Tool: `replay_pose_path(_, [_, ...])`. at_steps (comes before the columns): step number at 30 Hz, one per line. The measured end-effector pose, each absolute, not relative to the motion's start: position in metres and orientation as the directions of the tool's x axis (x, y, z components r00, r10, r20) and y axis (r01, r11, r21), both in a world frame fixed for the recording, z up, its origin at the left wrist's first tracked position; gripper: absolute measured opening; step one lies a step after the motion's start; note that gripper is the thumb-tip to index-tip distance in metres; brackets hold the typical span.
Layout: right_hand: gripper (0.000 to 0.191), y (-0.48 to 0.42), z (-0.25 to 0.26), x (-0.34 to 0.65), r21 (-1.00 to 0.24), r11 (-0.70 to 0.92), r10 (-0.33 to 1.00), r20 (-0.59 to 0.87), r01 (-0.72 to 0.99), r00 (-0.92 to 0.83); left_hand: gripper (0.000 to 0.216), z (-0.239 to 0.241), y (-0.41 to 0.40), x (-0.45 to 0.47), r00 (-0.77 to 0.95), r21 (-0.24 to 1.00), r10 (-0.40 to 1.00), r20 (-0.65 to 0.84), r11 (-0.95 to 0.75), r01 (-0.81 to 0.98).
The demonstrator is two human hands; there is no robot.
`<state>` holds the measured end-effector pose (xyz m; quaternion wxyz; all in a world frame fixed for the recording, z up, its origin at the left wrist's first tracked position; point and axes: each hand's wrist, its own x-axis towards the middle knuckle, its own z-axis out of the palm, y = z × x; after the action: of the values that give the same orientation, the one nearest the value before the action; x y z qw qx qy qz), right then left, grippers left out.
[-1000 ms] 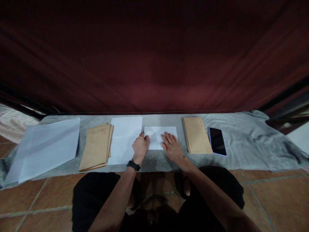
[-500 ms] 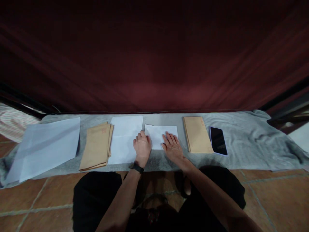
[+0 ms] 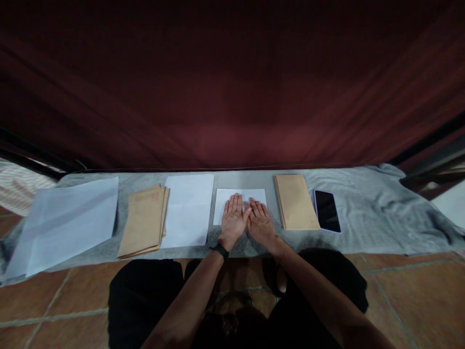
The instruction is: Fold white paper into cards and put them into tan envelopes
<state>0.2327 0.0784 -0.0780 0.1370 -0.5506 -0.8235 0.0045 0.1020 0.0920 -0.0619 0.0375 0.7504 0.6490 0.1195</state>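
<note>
"One grey cloth (image 3: 378,208) is covering the work surface. What is it supporting, in order of size?"

"Large white sheets (image 3: 69,218) are lying at the far left. A smaller white sheet (image 3: 187,211) is lying between the left stack of brown envelopes (image 3: 143,220) and the small white paper (image 3: 222,204). The right stack of brown envelopes (image 3: 297,202) is lying beyond that paper."

"Where is the small white paper resting?"

"It is lying flat at the centre, partly under both hands."

"What is changing?"

"The left hand (image 3: 234,220) is no longer curling at the paper's left edge; it is now lying flat beside the right hand (image 3: 259,225), which is holding its position. Judging by this pose, both hands are pressing or smoothing the paper."

"Remaining items?"

"A phone (image 3: 327,211) is lying just beside the right stack."

"Finger state?"

"All visible fingers are extending, released, and gripping nothing; the left thumb is pointing toward the right hand."
</note>
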Motion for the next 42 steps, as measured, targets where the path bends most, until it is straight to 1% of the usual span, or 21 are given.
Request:
replay_pose_path(6, [0.058,0.074,-0.083,0.24,-0.173,0.317,0.919,0.299,0.933,-0.257,0.06,-0.067,0.091,0.084,0.048,0.168,0.981,0.189,-0.08,0.983])
replay_pose_path(14, [0.06,0.065,-0.09,0.257,-0.199,0.247,0.914,0.372,0.948,-0.16,0.059,-0.07,0.087,0.076,-0.038,0.169,0.975,0.22,0.0,0.986])
replay_pose_path(17, [0.06,0.063,-0.083,0.257,-0.233,0.263,0.913,0.374,0.936,-0.163,0.059,-0.065,0.083,0.076,-0.056,0.181,0.969,0.24,0.012,0.983])
replay_pose_path(19, [0.061,0.06,-0.077,0.251,-0.269,0.327,0.906,0.361,0.906,-0.22,0.058,-0.064,0.075,0.078,-0.026,0.18,0.963,0.267,-0.023,0.983])
replay_pose_path(21, [0.061,0.056,-0.072,0.242,-0.309,0.412,0.89,0.339,0.857,-0.306,0.059,-0.065,0.063,0.081,0.082,0.162,0.959,0.272,-0.129,0.978])
replay_pose_path(23, [0.06,0.05,-0.07,0.232,-0.334,0.486,0.865,0.312,0.807,-0.392,0.06,-0.068,0.049,0.085,0.215,0.138,0.946,0.241,-0.253,0.957])
replay_pose_path(24, [0.06,0.047,-0.071,0.228,-0.338,0.51,0.855,0.302,0.791,-0.422,0.061,-0.07,0.042,0.087,0.252,0.129,0.941,0.225,-0.285,0.95])
replay_pose_path(26, [0.061,0.042,-0.073,0.224,-0.331,0.52,0.85,0.289,0.787,-0.44,0.061,-0.074,0.033,0.088,0.266,0.121,0.941,0.209,-0.294,0.948])
replay_pose_path(31, [0.066,0.035,-0.08,0.23,-0.261,0.471,0.868,0.31,0.843,-0.388,0.057,-0.073,0.026,0.085,0.156,0.143,0.958,0.24,-0.194,0.97])
replay_pose_path(36, [0.071,0.032,-0.084,0.243,-0.191,0.383,0.886,0.353,0.904,-0.301,0.059,-0.068,0.022,0.079,0.066,0.168,0.967,0.247,-0.109,0.98])
replay_pose_path(42, [0.069,0.028,-0.083,0.259,-0.176,0.306,0.909,0.348,0.936,-0.231,0.057,-0.063,0.015,0.077,-0.028,0.173,0.974,0.227,-0.012,0.985])
